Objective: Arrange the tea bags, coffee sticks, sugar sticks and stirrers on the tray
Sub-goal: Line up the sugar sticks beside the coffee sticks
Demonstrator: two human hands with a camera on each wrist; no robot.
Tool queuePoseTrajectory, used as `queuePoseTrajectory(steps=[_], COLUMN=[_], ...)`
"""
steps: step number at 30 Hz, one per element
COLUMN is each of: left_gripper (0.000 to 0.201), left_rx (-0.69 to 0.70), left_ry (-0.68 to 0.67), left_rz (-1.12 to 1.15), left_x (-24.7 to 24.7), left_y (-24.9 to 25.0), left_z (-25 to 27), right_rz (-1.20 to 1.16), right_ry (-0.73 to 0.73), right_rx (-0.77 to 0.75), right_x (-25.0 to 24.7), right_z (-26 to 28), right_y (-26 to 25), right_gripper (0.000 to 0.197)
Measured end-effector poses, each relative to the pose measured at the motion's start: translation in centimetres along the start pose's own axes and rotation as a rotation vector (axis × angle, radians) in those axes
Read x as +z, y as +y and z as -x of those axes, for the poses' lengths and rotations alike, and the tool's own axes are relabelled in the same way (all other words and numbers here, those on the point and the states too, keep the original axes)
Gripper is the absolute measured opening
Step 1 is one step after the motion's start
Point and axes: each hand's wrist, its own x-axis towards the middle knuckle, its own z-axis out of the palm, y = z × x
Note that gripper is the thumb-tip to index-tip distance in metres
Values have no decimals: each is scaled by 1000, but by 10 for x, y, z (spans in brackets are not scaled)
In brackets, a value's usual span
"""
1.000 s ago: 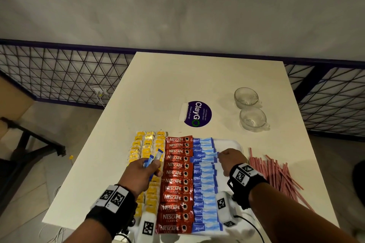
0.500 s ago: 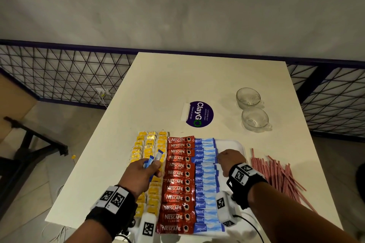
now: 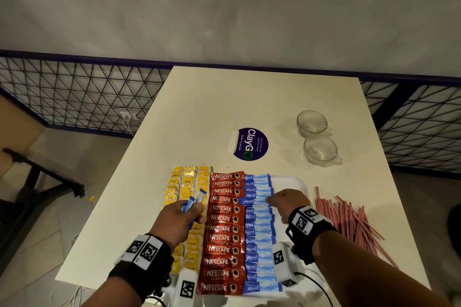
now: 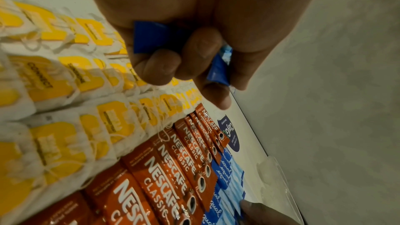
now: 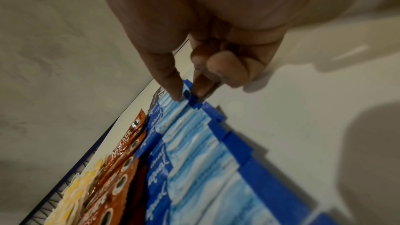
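Observation:
A white tray carries columns of yellow tea bags, red coffee sticks and blue sugar sticks. My left hand hovers over the tea bags and grips two spare blue sugar sticks, whose ends show between the curled fingers. My right hand reaches to the right edge of the sugar column. Its thumb and forefinger pinch the end of one sugar stick lying there. Red-striped stirrers lie in a loose heap on the table, right of the tray.
Two glass cups stand at the back right of the cream table. A round purple sticker lies behind the tray. A dark mesh railing runs along the table's left and far sides.
Almost nothing has moved. Both hands keep their places and grips; only the head view has shifted a little.

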Motion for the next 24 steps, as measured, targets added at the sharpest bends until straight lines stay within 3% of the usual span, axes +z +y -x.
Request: queuePoseTrajectory(steps=[11,17,19,22,24], left_gripper=[28,26,28,28,20], left_rx=[-3,22,42,78,100], left_ry=[-4,-20,-80,-229,-317], left_rz=[5,-22,-79,-155,-156], left_x=[0,0,-1,1,7], left_y=[2,3,3,7,15], left_z=[2,0,0,4,7], right_rz=[25,-13,-25,-76,-153], right_ry=[3,11,86,180,21], right_rx=[-20,-28,-38,-232,-414], right_x=[-1,-4,-9,-15,-14], right_z=[-6,-7,-1,23,46], right_y=[6,7,6,-10,-28], right_gripper=[13,17,24,25,17])
